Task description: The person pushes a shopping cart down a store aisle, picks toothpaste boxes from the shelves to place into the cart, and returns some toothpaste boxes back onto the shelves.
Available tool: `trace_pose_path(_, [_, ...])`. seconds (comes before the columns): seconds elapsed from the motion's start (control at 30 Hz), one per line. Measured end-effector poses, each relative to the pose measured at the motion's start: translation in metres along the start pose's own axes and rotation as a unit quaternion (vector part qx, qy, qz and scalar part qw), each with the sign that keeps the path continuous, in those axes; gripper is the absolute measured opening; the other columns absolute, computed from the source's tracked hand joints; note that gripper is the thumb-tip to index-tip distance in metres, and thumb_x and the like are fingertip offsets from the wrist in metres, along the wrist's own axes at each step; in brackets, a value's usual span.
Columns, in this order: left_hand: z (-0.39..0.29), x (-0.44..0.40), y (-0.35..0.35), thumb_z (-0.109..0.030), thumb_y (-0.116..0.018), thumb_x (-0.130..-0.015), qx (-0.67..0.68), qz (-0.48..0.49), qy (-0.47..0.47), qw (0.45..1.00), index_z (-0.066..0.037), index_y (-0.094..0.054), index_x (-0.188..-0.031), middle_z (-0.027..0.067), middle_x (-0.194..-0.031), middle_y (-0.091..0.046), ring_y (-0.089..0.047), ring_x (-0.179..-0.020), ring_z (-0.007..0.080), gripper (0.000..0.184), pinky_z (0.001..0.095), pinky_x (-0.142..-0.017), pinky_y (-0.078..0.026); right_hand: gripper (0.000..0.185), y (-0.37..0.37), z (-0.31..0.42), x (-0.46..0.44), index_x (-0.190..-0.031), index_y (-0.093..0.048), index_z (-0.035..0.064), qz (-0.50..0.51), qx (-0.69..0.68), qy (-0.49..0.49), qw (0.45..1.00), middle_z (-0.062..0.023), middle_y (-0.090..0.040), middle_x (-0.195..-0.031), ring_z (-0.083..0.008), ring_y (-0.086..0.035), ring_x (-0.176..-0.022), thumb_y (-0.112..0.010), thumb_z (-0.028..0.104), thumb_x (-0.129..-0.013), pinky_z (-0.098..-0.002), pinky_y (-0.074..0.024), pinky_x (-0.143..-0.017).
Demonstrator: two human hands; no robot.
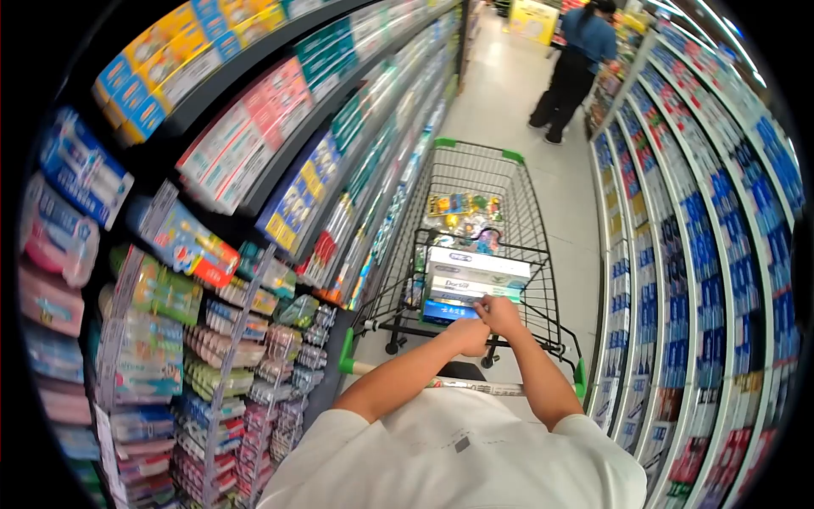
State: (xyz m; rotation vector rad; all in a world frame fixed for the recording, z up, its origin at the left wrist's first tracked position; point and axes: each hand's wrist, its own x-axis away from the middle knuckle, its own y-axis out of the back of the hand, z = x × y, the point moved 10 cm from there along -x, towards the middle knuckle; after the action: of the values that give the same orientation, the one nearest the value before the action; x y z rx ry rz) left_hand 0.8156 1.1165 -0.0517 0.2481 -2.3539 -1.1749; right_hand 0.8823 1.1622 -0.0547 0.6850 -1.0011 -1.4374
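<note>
My left hand (466, 338) and my right hand (498, 315) meet in front of my chest, above the near end of the shopping cart (530, 195). The fingers of both are curled closed; anything between them is too small or hidden to make out. Just beyond them in the cart is a stack of toothpaste boxes (476, 268), mostly white with a blue one (448, 312) nearest me. Deeper in the basket lie colourful packaged goods (465, 212). Neither hand is on the cart's handle (363, 368), which runs beneath my forearms.
Shelves of toothbrush packs (161, 360) and boxed goods (254, 127) line the left side. Toothpaste shelves (678, 280) run along the right. Ahead on the pale floor (500, 76), a person in a blue top (585, 42) stands near the right shelf end.
</note>
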Motion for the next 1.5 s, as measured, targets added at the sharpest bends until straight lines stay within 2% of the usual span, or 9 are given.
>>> trace_pose_path(0.03, [0.004,-0.003,0.0,-0.034,-0.065,-0.08,0.001,-0.001,0.016,1.0,-0.001,-0.069,-0.082,0.0182,-0.085,-0.068,-0.066,-0.083,0.0352,0.033,0.0452,-0.075,-0.053,0.029,0.005,-0.005,0.0,-0.088,-0.071,0.0111,-0.013,-0.006,-0.011,1.0,-0.0161,-0.068,-0.074,-0.0354,-0.066,-0.072,-0.06,0.038,-0.086,-0.0446,-0.0527,-0.067])
trace_pose_path(0.13, [0.001,-0.009,0.002,-0.036,-0.065,-0.081,-0.02,-0.002,0.015,1.0,-0.002,-0.07,-0.081,0.019,-0.084,-0.068,-0.067,-0.081,0.036,0.035,0.0458,-0.075,-0.053,0.029,0.003,-0.005,-0.003,-0.09,-0.071,0.0116,0.065,0.012,-0.013,0.998,-0.0157,-0.069,-0.081,-0.0346,-0.066,-0.078,-0.06,0.038,-0.084,-0.0443,-0.053,-0.07])
trace_pose_path(0.4, [-0.009,-0.013,0.006,-0.039,-0.062,-0.084,-0.013,-0.013,0.019,1.0,-0.005,-0.071,-0.084,0.0185,-0.082,-0.068,-0.066,-0.081,0.0357,0.035,0.0446,-0.076,-0.053,0.027,0.007,-0.016,-0.006,-0.092,-0.071,0.0126,0.085,0.009,-0.014,0.996,-0.0132,-0.07,-0.085,-0.0326,-0.067,-0.083,-0.059,0.035,-0.084,-0.0434,-0.0531,-0.074])
trace_pose_path(0.8, [-0.01,-0.004,0.01,-0.038,-0.062,-0.083,-0.003,-0.034,0.01,0.999,-0.005,-0.072,-0.085,0.0194,-0.079,-0.067,-0.066,-0.079,0.0365,0.035,0.0451,-0.075,-0.053,0.029,0.01,-0.007,-0.004,-0.092,-0.069,0.0119,0.064,0.013,0.018,0.998,-0.0136,-0.069,-0.085,-0.033,-0.066,-0.083,-0.059,0.038,-0.085,-0.0439,-0.0529,-0.074])
trace_pose_path(0.87, [-0.011,-0.001,0.009,-0.036,-0.062,-0.083,-0.005,-0.034,0.007,0.999,-0.004,-0.069,-0.082,0.0196,-0.084,-0.067,-0.066,-0.08,0.0362,0.033,0.0465,-0.075,-0.052,0.029,0.01,-0.004,-0.002,-0.093,-0.07,0.0119,0.068,0.011,0.018,0.997,-0.0136,-0.07,-0.085,-0.0331,-0.066,-0.083,-0.059,0.038,-0.085,-0.0438,-0.0529,-0.074])
trace_pose_path(1.13, [-0.008,0.005,0.005,-0.035,-0.062,-0.083,0.006,-0.024,0.002,1.0,-0.004,-0.069,-0.084,0.0195,-0.084,-0.067,-0.065,-0.081,0.0371,0.032,0.0463,-0.076,-0.052,0.03,0.003,0.002,-0.001,-0.096,-0.07,0.0115,0.074,-0.009,0.015,0.997,-0.0153,-0.069,-0.083,-0.0332,-0.066,-0.082,-0.062,0.038,-0.084,-0.0425,-0.0526,-0.073])
trace_pose_path(1.2, [-0.008,0.006,0.005,-0.035,-0.062,-0.083,0.007,-0.03,-0.005,1.0,-0.003,-0.069,-0.085,0.0193,-0.084,-0.067,-0.065,-0.081,0.0371,0.032,0.0463,-0.076,-0.052,0.03,0.002,0.004,-0.002,-0.091,-0.071,0.0127,0.05,-0.043,0.031,0.997,-0.0162,-0.068,-0.077,-0.0345,-0.066,-0.076,-0.064,0.04,-0.083,-0.0429,-0.0517,-0.068])
trace_pose_path(1.5, [-0.008,0.011,0.006,-0.035,-0.063,-0.083,0.013,-0.038,-0.013,0.999,-0.001,-0.069,-0.084,0.0184,-0.087,-0.067,-0.065,-0.085,0.0355,0.034,0.045,-0.077,-0.052,0.03,-0.012,0.01,-0.001,-0.091,-0.072,0.012,0.08,-0.066,0.051,0.993,-0.0153,-0.069,-0.083,-0.0325,-0.066,-0.078,-0.066,0.04,-0.082,-0.0403,-0.052,-0.07])
